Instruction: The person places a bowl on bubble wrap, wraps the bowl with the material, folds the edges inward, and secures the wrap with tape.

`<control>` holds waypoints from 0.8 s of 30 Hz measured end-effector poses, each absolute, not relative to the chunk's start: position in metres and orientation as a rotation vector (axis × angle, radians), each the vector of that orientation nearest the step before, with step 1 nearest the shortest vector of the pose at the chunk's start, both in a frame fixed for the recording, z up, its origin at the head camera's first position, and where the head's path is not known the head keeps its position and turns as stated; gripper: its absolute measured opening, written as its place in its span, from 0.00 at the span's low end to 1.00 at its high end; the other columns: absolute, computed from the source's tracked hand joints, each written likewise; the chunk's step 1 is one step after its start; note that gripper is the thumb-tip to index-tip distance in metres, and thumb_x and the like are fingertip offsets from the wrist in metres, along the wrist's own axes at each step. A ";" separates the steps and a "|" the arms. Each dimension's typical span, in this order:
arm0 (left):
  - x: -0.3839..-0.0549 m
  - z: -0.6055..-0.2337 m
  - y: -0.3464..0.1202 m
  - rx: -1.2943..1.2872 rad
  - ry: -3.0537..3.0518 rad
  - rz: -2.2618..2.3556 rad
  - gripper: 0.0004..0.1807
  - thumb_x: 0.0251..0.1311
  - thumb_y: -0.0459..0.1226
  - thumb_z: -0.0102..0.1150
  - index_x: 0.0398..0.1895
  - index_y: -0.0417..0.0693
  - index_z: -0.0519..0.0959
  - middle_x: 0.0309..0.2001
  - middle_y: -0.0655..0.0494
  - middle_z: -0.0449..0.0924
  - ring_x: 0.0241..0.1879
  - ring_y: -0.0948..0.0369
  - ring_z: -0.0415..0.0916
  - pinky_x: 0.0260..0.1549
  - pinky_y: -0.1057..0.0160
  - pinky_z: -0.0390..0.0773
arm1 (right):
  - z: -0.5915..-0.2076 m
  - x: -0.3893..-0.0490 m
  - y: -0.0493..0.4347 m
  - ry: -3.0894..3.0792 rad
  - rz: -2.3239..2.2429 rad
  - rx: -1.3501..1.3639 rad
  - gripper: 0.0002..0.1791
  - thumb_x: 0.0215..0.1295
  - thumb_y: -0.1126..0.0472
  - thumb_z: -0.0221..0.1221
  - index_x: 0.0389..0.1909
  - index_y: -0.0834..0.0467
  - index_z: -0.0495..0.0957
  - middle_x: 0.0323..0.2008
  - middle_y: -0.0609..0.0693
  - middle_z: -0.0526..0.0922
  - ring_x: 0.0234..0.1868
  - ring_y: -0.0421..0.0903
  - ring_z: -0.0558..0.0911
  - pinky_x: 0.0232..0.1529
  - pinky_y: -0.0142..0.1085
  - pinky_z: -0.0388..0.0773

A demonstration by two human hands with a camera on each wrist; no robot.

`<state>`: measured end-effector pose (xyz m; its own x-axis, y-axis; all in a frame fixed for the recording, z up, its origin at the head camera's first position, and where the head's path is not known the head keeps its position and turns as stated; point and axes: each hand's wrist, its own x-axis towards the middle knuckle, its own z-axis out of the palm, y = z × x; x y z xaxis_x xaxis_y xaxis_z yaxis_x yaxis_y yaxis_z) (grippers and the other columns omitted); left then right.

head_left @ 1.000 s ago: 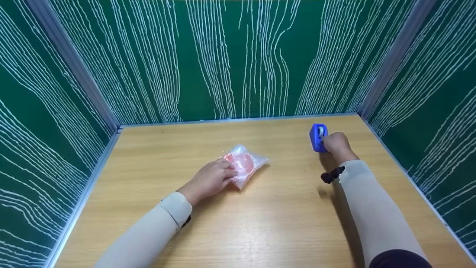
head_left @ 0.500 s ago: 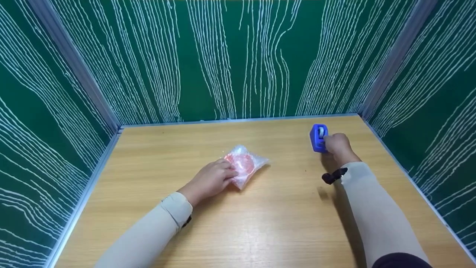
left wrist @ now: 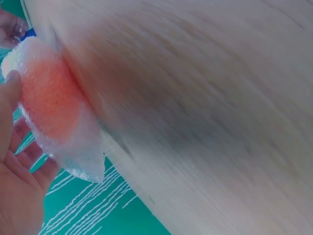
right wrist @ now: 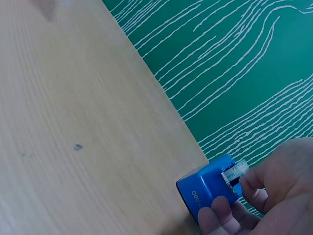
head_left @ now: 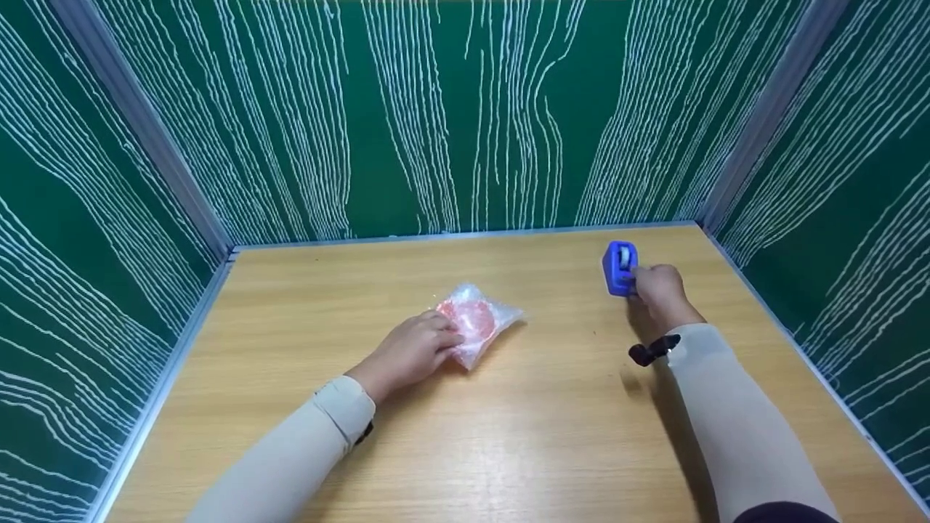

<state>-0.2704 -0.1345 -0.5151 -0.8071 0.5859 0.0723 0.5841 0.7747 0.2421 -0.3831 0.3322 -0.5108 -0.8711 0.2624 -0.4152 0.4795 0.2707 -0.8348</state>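
In the head view my left hand (head_left: 418, 347) grips the near-left edge of a bubble-wrap packet (head_left: 476, 319) with a round, orange-red thing inside. The left wrist view shows the thumb (left wrist: 12, 85) over the packet (left wrist: 51, 98) and the other fingers beneath its edge. Far right on the table, my right hand (head_left: 660, 289) is at the near end of a blue tape dispenser (head_left: 614, 270). Seen from the right wrist, fingertips (right wrist: 221, 209) lie along the dispenser's side, and the thumb is by the tape end (right wrist: 235, 170) at the cutter. Whether it pinches the tape is unclear.
The wooden table (head_left: 494, 450) is bounded by green panels (head_left: 501, 116) with white wavy lines at the back and both sides. Metal posts (head_left: 763, 123) stand in the back corners. A small dark mark (right wrist: 78, 147) shows on the tabletop.
My right hand has drawn slightly back toward me at the dispenser's near end. The dispenser stays in nearly the same place, and the left hand and packet have not visibly moved.
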 end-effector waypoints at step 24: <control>-0.272 -0.517 -0.136 0.956 2.935 0.410 0.19 0.84 0.47 0.64 0.71 0.56 0.88 0.70 0.55 0.86 0.72 0.53 0.80 0.80 0.49 0.78 | -0.523 -0.368 0.333 2.364 -1.678 0.708 0.33 0.90 0.53 0.48 0.86 0.66 0.63 0.74 0.60 0.73 0.70 0.57 0.73 0.75 0.48 0.71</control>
<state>-0.2716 -0.1365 -0.5167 -0.8113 0.5821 0.0544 0.5747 0.7771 0.2565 -0.3675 0.3332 -0.5228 -0.8757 0.2852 -0.3897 0.4620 0.2596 -0.8481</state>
